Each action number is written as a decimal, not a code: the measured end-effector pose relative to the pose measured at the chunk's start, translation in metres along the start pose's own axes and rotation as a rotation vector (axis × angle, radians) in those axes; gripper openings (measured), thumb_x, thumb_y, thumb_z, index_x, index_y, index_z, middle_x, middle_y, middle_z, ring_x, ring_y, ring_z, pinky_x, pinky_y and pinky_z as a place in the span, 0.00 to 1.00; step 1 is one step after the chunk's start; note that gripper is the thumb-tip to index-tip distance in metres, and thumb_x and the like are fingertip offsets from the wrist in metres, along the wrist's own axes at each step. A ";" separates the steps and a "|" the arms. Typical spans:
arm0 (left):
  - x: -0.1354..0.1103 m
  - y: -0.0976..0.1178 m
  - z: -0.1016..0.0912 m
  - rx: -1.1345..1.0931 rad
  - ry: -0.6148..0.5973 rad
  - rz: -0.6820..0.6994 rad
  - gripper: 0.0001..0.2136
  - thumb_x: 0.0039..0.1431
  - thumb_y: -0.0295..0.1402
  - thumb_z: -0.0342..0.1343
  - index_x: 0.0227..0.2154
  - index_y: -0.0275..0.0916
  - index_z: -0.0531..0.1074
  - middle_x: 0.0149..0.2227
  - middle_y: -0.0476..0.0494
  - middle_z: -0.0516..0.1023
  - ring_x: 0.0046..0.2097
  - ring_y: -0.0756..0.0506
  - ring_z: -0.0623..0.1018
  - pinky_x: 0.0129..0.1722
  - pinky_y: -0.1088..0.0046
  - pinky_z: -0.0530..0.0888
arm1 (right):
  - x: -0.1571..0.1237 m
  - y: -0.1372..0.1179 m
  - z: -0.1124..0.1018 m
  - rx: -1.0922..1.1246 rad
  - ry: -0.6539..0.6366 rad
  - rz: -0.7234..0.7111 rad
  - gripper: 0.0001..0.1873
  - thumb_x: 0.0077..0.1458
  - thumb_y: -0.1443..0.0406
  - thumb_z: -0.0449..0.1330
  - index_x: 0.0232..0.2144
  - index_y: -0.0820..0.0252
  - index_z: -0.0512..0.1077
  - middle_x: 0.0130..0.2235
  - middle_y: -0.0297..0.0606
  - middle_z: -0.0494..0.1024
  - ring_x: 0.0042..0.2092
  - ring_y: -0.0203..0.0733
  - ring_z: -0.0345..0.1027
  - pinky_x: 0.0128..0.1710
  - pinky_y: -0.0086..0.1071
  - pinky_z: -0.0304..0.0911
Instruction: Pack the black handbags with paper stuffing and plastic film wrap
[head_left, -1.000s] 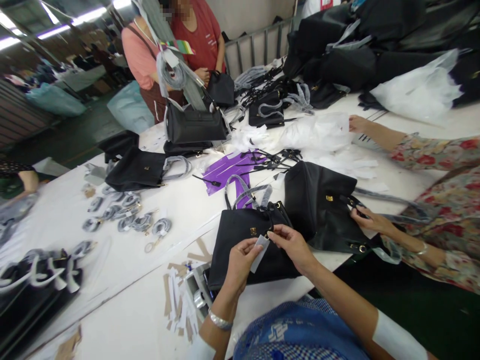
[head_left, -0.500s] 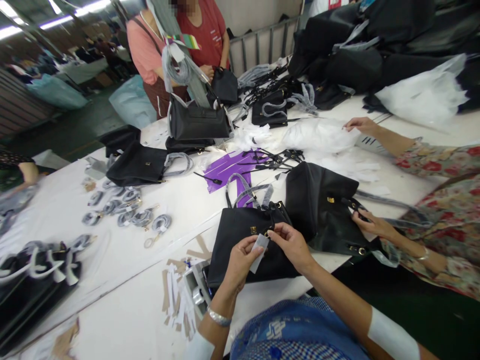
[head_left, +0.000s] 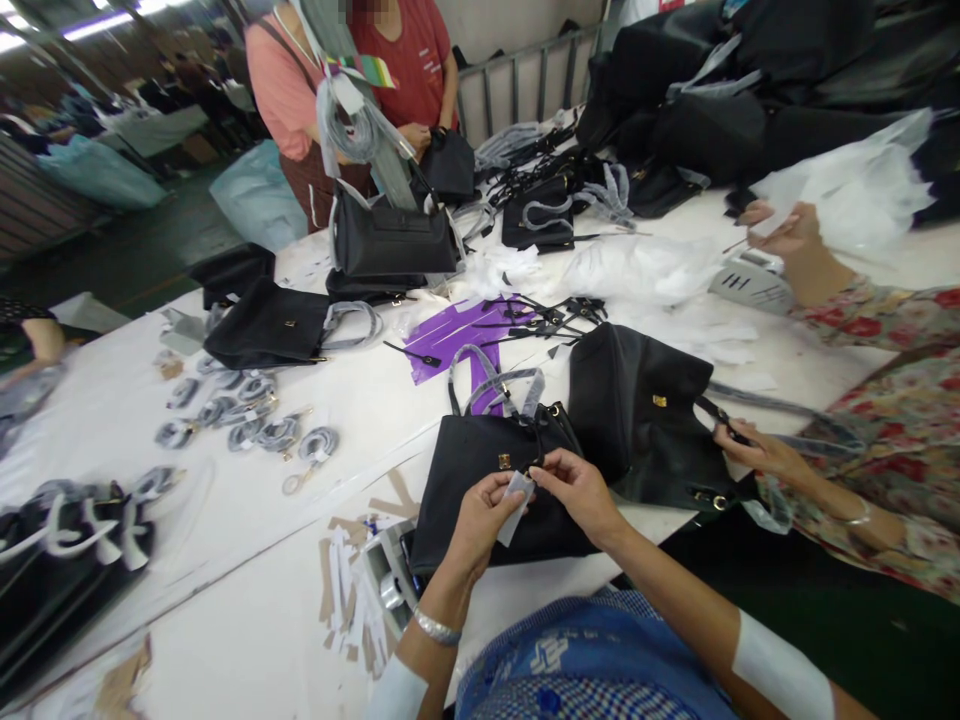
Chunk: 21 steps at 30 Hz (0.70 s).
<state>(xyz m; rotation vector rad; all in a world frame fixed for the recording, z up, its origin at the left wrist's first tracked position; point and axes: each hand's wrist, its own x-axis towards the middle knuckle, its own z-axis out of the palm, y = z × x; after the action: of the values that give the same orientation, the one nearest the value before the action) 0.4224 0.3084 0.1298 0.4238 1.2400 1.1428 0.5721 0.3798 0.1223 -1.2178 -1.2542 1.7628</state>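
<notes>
A black handbag (head_left: 454, 465) with a gold clasp lies in front of me, its wrapped handles (head_left: 491, 375) standing up. Between thumb and fingers my left hand (head_left: 472, 520) pinches a thin whitish slip (head_left: 514, 512) over the bag's front. My right hand (head_left: 581, 495) is closed at the fingertips on the lower end of a narrow black strap (head_left: 538, 440), right beside the slip's top. The fingers hide the strap's tip. Both hands nearly meet above the bag.
On my right, a co-worker's hand (head_left: 757, 450) holds a strap of another black handbag (head_left: 637, 420); their other hand (head_left: 802, 245) holds a white strip. Paper strips (head_left: 352, 590) lie by a grey tape dispenser (head_left: 386, 580). Wrapped straps (head_left: 259, 410) and bags (head_left: 60, 580) sit left.
My hands stay nearly in place, the fingertips still together at the slip and strap. The co-worker's far hand has moved right from the white plastic and now holds a white strip.
</notes>
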 end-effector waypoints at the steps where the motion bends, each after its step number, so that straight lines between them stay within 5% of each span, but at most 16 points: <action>1: 0.000 -0.001 0.000 -0.005 0.015 0.001 0.22 0.46 0.42 0.70 0.42 0.35 0.77 0.35 0.40 0.83 0.34 0.48 0.80 0.36 0.75 0.74 | 0.000 -0.001 0.000 0.002 -0.018 0.010 0.15 0.46 0.53 0.69 0.28 0.56 0.74 0.28 0.32 0.76 0.32 0.39 0.68 0.36 0.33 0.63; 8: 0.001 -0.004 0.000 0.016 0.072 0.023 0.20 0.49 0.43 0.68 0.40 0.33 0.78 0.34 0.39 0.83 0.37 0.45 0.81 0.36 0.75 0.76 | 0.017 -0.016 -0.006 0.116 -0.128 0.210 0.19 0.50 0.49 0.65 0.30 0.58 0.77 0.31 0.34 0.75 0.31 0.34 0.64 0.29 0.28 0.58; 12: 0.003 0.000 -0.001 0.030 0.098 0.030 0.20 0.49 0.42 0.68 0.40 0.33 0.78 0.34 0.38 0.83 0.37 0.44 0.81 0.36 0.74 0.76 | 0.036 -0.018 -0.002 0.207 -0.143 0.327 0.20 0.40 0.52 0.72 0.31 0.59 0.76 0.26 0.29 0.69 0.26 0.29 0.58 0.23 0.25 0.50; 21: 0.009 0.009 0.001 0.103 0.206 0.114 0.16 0.51 0.42 0.66 0.37 0.35 0.80 0.35 0.40 0.83 0.35 0.45 0.80 0.37 0.73 0.73 | 0.028 -0.009 0.012 0.016 -0.113 0.120 0.18 0.44 0.51 0.69 0.25 0.60 0.75 0.24 0.29 0.70 0.26 0.32 0.57 0.27 0.29 0.54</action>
<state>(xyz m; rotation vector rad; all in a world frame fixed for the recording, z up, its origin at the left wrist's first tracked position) 0.4181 0.3201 0.1321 0.4676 1.4748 1.2460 0.5510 0.4040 0.1235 -1.2220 -1.2508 1.9480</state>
